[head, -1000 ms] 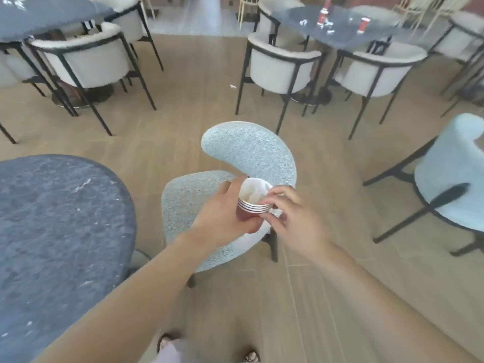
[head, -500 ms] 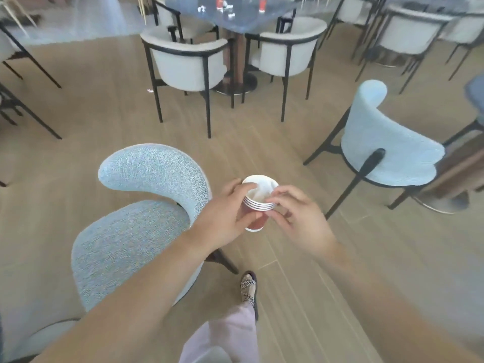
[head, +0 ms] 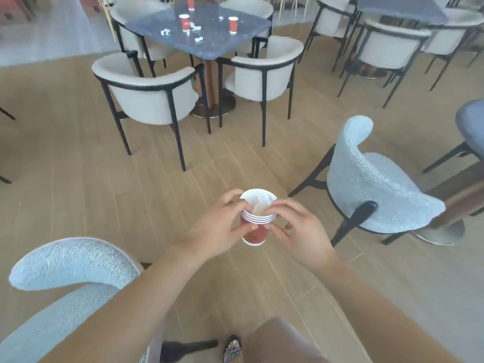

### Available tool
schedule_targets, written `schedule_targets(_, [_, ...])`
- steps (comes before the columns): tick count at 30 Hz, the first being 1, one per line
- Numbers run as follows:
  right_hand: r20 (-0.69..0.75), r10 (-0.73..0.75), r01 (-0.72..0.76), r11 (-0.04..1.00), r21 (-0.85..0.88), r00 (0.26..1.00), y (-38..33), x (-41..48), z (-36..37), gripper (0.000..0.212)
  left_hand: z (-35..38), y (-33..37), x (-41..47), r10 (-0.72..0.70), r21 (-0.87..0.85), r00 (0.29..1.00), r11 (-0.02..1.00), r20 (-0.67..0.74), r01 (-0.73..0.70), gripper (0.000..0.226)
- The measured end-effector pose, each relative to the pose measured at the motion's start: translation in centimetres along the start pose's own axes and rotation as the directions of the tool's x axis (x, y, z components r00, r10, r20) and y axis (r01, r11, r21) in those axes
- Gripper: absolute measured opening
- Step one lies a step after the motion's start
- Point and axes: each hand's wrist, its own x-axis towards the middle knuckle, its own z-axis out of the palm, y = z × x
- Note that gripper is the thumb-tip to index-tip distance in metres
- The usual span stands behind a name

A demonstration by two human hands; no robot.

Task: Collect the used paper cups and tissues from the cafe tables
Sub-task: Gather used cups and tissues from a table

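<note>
In a cafe aisle, I am holding a nested stack of paper cups (head: 255, 226) above the wooden floor. My left hand (head: 218, 230) is wrapping its side and my right hand (head: 301, 231) is pinching the rims, with a crumpled tissue (head: 258, 205) tucked into the top cup. Ahead, more red cups (head: 184, 22) and scattered tissues (head: 165, 32) are waiting on the dark surface (head: 222, 40). The risk, as I judge it, is that the tissue is sitting loose and could tumble out if I tip the stack. Squeezing too hard could also buckle the thin walls, and the cream chairs (head: 149, 100) are crowding my approach.
</note>
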Motion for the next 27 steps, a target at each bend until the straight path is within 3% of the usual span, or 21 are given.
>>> schedule_targets(5, [-0.068, -0.044, 0.040, 0.997, -0.063, 0.997, 6.9, 8.6, 0.5, 0.021, 0.2, -3.1, 10.3, 0.008, 0.050, 1.000, 0.999, -0.018, -0.007, 0.023])
schedule_targets(15, [-0.021, -0.156, 0.153, 0.981, -0.118, 0.987, 22.8, 29.7, -0.6, 0.015, -0.7, -7.7, 34.7, 0.073, 0.224, 0.990, 0.974, -0.121, -0.045, 0.018])
schedule_targets(27, [0.032, -0.227, 0.228, 0.972, -0.059, 0.973, 33.0, 54.5, 6.1, 0.015, -7.4, -20.1, 55.7, -0.034, 0.224, 0.975, 0.971, -0.219, 0.084, 0.020])
